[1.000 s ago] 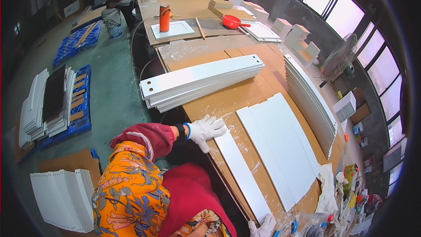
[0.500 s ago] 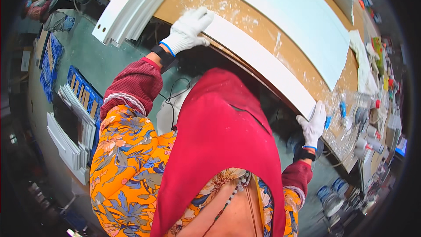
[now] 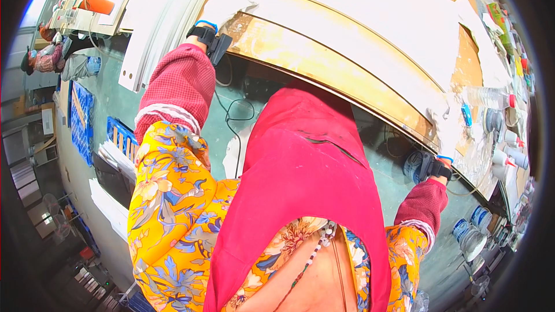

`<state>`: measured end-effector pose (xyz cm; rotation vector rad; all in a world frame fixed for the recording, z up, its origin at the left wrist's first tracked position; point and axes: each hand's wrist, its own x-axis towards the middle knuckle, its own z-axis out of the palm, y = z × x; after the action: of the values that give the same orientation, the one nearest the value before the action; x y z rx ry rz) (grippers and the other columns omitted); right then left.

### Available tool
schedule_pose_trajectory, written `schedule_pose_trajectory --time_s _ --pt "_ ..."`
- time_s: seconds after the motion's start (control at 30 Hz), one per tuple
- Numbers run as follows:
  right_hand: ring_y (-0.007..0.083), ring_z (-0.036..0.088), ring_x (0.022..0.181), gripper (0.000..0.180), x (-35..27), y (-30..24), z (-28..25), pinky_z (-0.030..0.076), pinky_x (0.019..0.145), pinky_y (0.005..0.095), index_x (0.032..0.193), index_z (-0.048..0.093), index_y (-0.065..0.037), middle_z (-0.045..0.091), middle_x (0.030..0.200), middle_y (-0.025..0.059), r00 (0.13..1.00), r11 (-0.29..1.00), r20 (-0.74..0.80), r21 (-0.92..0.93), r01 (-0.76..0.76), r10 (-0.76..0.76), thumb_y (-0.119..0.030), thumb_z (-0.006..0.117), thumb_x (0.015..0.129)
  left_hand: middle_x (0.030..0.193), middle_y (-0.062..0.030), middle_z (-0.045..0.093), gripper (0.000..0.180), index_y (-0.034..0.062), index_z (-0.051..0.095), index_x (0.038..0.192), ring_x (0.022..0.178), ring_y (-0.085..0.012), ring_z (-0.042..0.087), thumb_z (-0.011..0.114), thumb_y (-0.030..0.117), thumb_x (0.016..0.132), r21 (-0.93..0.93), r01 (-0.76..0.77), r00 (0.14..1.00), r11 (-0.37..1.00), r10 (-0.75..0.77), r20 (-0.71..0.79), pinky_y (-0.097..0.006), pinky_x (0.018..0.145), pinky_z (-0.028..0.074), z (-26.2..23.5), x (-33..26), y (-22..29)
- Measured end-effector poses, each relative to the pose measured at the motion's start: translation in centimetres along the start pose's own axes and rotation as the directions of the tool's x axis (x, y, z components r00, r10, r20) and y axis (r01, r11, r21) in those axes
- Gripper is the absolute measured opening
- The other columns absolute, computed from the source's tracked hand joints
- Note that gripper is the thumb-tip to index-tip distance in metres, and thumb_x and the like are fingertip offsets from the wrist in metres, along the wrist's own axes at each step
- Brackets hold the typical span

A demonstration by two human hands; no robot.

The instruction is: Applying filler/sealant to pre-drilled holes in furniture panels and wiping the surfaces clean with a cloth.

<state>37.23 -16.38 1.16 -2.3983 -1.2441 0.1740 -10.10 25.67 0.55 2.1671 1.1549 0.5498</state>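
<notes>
A long narrow white panel (image 3: 324, 43) lies along the near edge of the brown worktable (image 3: 315, 72). My left hand (image 3: 224, 7), in a white glove with a black wrist band, grips the panel's left end. At the right end, my right hand (image 3: 448, 133), also gloved in white, holds the panel by the table's corner. Just beyond the strip lies a large white board (image 3: 376, 6). My red apron and flowered sleeves fill the lower middle of the view.
A stack of long white panels (image 3: 167, 0) sits at the upper left beside an orange cylinder (image 3: 95, 4). Bottles and clutter (image 3: 503, 138) crowd the table's right end. Blue crates (image 3: 81, 115) stand on the green floor, and another person (image 3: 46, 58) is far left.
My right hand has come up to the panel's right end, so both hands now hold it. My head has tipped further down, and the table has moved toward the top of the view.
</notes>
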Motion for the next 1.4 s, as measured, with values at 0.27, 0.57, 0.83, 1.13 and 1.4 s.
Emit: schedule_pose_trajectory --time_s 0.27,0.57,0.83,1.13,1.4 --pt "0.0236 0.057 0.104 0.055 0.9 2.7 0.2 0.046 0.092 0.0376 0.133 0.05 -0.007 0.056 0.126 0.0134 0.998 0.992 -0.046 -0.113 -0.057 0.052 -0.03 0.064 0.085 0.123 -0.0163 0.06 0.065 0.0036 0.051 0.131 0.113 -0.0263 0.058 0.071 0.039 0.08 -0.155 0.136 0.991 0.978 -0.133 0.03 -0.035 0.098 0.044 1.7 3.2 -2.7" --pt "0.0338 0.057 0.109 0.052 3.4 -3.1 1.8 0.045 0.092 0.0413 0.127 0.052 -0.006 0.06 0.118 0.0203 0.966 0.966 -0.08 -0.06 -0.25 0.245 -0.037 0.06 0.086 0.101 -0.0207 0.063 0.058 0.004 0.059 0.106 0.095 -0.0331 0.062 0.059 0.057 0.082 0.486 0.139 0.986 0.863 -0.169 0.018 -0.039 0.081 0.047 2.2 6.4 3.3" --pt "0.0343 0.062 0.094 0.043 6.2 -3.8 0.2 0.047 0.082 0.0412 0.111 0.057 -0.006 0.064 0.101 0.0198 0.941 0.943 0.063 -0.042 -0.33 0.332 -0.042 0.057 0.087 0.083 -0.0134 0.061 0.056 -0.0014 0.06 0.101 0.077 -0.0232 0.057 0.059 0.051 0.083 0.232 0.095 0.994 0.968 -0.105 0.029 -0.036 0.072 0.045 1.9 7.7 0.4" --pt "0.0426 0.06 0.094 0.046 8.9 -3.3 -2.1 0.045 0.08 0.0462 0.104 0.056 -0.002 0.063 0.094 0.0265 0.889 0.909 0.191 -0.093 -0.405 0.416 -0.043 0.056 0.084 0.069 -0.0058 0.052 0.047 0.0025 0.056 0.081 0.066 -0.0147 0.049 0.057 0.049 0.085 0.025 0.215 0.958 0.976 -0.215 0.191 -0.032 0.061 0.041 0.2 9.9 4.4" --pt "0.0478 0.056 0.103 0.063 18.7 0.1 -0.8 0.043 0.088 0.053 0.114 0.053 -0.001 0.059 0.107 0.0321 0.945 0.909 -0.082 -0.256 -0.328 0.318 -0.057 0.05 0.084 0.115 -0.0274 0.057 0.071 0.0021 0.053 0.114 0.108 -0.0424 0.056 0.053 0.063 0.077 0.411 0.121 0.986 0.903 -0.157 0.054 -0.05 0.09 0.042 4.0 16.1 7.8"
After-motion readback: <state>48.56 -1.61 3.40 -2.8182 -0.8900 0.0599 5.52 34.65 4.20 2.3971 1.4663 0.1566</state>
